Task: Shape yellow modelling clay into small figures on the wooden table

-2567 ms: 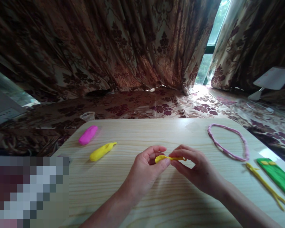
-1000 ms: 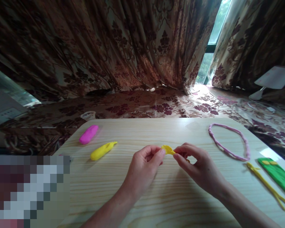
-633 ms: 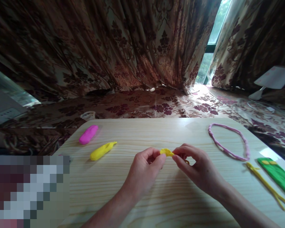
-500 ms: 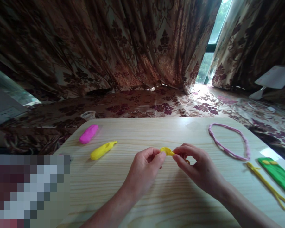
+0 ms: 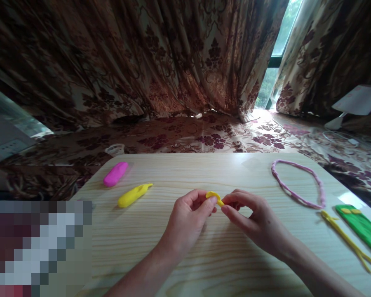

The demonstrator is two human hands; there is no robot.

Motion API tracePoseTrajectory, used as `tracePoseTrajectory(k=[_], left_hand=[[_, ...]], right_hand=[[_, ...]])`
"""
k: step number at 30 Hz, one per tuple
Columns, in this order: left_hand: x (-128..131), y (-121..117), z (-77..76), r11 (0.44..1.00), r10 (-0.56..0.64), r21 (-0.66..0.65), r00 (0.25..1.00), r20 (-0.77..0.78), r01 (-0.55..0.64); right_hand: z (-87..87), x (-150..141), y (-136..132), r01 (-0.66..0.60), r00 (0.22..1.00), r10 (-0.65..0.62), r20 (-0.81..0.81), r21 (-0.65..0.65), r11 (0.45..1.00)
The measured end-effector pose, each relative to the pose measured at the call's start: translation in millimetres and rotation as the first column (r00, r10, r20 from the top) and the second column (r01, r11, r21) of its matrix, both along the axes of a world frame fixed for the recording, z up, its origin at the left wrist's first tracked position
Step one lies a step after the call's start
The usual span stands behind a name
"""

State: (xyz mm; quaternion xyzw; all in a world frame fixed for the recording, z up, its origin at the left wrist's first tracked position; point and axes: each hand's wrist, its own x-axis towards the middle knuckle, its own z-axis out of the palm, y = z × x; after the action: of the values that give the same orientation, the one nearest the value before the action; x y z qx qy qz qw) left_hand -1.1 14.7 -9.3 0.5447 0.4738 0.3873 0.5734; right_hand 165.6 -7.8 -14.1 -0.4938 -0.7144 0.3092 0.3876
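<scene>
My left hand (image 5: 187, 216) clamped a small yellow clay-like piece (image 5: 215, 195) between thumb and fingers, my right hand (image 5: 257, 212) pinched its narrow end, the piece held over the pale table (image 5: 185, 170), a thicker yellow roll (image 5: 132, 196) to my left, a pink loop (image 5: 321, 194) to my right.

held yellow piece (image 5: 213, 194): smooth, clay-like | table (image 5: 185, 171): wood-grained, glossy | curtain (image 5: 179, 62): satiny cloth
</scene>
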Motion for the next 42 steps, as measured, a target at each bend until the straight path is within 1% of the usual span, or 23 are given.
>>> tracePoseTrajectory(k=[1,3,6,10,12,14,16,21,25,28,32,38,42], left_hand=[[0.0,0.1,0.2,1.0,0.012,-0.001,1.0,0.002,-0.012],[0.4,-0.3,-0.5,1.0,0.011,-0.01,1.0,0.007,-0.011],[2.0,-2.3,-3.9,0.999,-0.04,0.007,0.999,-0.022,0.04],[3.6,-4.9,-7.2,0.995,-0.075,0.068,0.996,-0.056,0.079],[3.4,-5.6,-6.6,0.995,-0.076,0.065,0.995,-0.072,0.081],[2.7,-6.0,-5.0,0.994,-0.095,0.052,0.992,-0.079,0.099],[2.1,-6.1,-2.8,0.992,-0.123,0.028,0.99,-0.065,0.125],[1.6,-4.6,2.4,0.98,-0.175,-0.095,0.985,-0.005,0.174],[0.8,-3.6,3.0,0.967,-0.176,-0.183,0.984,0.027,0.178],[0.1,-4.2,2.6,0.965,-0.195,-0.173,0.98,0.028,0.197],[-0.2,-5.0,4.9,0.963,-0.229,-0.149,0.974,0.003,0.226],[-0.1,-4.1,11.1,0.944,-0.249,-0.22,0.968,0.019,0.247],[0.2,-4.4,12.1,0.94,-0.247,-0.229,0.967,0.055,0.253]], right_hand=[[0.7,0.1,-0.2,-0.01,1.0,0.01,-0.001,-0.003,1.0],[2.0,1.3,-0.6,0.01,1.0,-0.01,-0.011,0.018,1.0],[3.5,3.6,-1.0,0.052,0.998,-0.05,-0.04,0.075,0.996],[3.9,4.4,-0.6,-0.004,0.999,0.008,-0.042,0.092,0.996],[3.5,4.1,0.2,0.006,0.999,-0.002,-0.047,0.094,0.996],[2.9,4.1,1.0,0.016,0.999,-0.011,-0.052,0.097,0.995],[2.2,4.2,1.5,-0.006,0.999,0.011,-0.047,0.099,0.995],[0.8,4.6,1.9,-0.032,0.998,0.038,-0.041,0.128,0.991],[1.6,6.0,2.5,-0.053,0.998,0.056,-0.034,0.099,0.994],[3.4,7.3,2.1,-0.074,0.997,0.076,-0.03,0.067,0.995],[5.3,8.0,0.9,-0.127,0.991,0.129,-0.031,0.064,0.99],[6.4,10.1,3.0,-0.153,0.987,0.156,-0.03,0.093,0.984],[9.0,12.0,2.5,-0.167,0.985,0.169,-0.031,0.066,0.984]])
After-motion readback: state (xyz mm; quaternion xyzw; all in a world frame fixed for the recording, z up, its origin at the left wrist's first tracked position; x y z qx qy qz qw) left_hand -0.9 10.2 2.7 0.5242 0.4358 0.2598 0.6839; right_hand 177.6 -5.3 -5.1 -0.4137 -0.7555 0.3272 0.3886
